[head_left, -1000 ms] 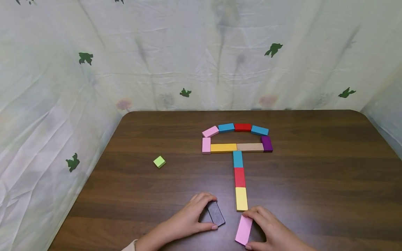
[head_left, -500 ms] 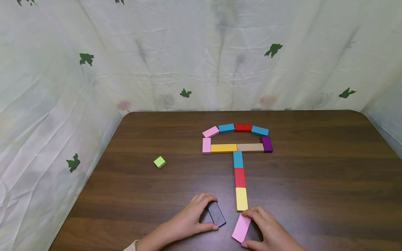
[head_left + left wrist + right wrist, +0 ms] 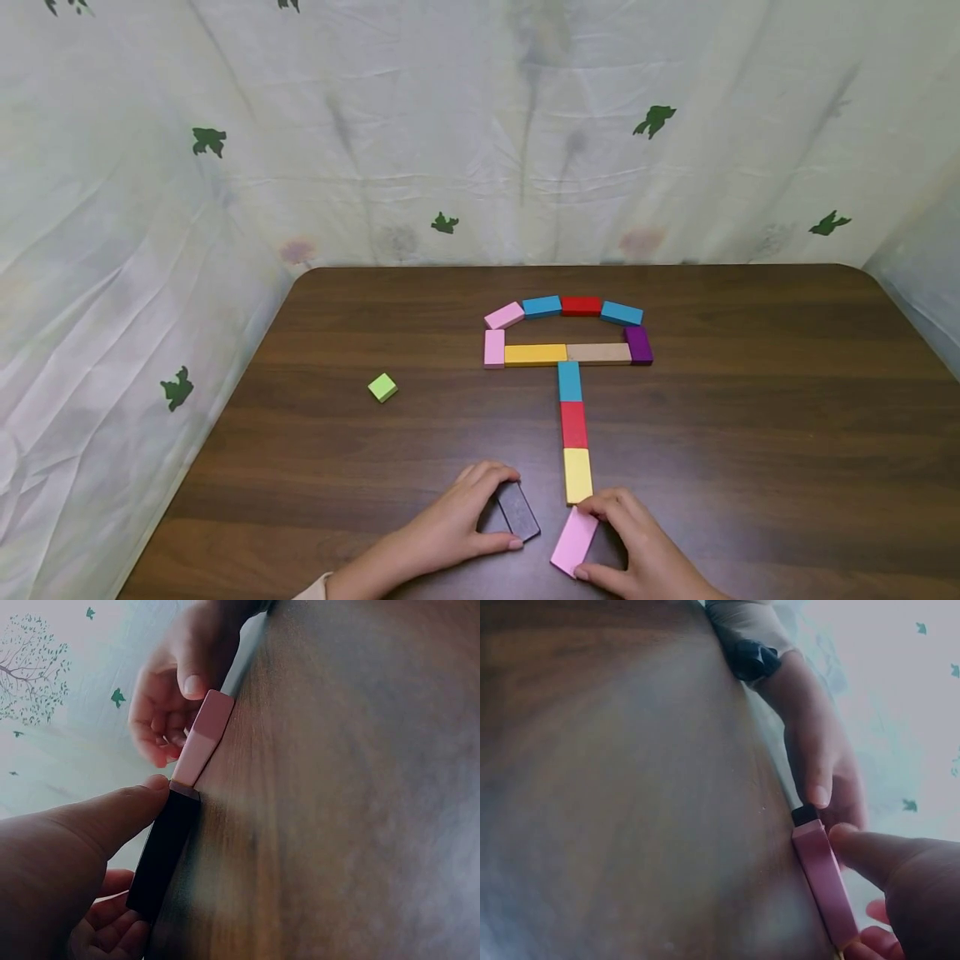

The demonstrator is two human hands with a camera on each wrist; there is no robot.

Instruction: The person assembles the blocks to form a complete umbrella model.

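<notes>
In the head view my left hand grips a dark grey block at its two ends, thumb near and fingers far. The block lies slanted on the table. My right hand pinches a pink block end to end in the same way. That block slants, its far end beside the near end of a yellow block; whether they touch is hard to tell. Beyond the yellow block run a red block and a blue block in a straight line. Both wrist views show the dark block and pink block low at the tabletop.
At the line's far end, a yellow block and a tan block form a crossbar. Several pink, blue, red and purple blocks arch behind it. A small green block lies alone at left. Behind the brown table hangs a pale curtain.
My right hand has slid the pink block slightly to the left and away from me, and its slant has grown. My left hand and the dark block stay nearly where they were.
</notes>
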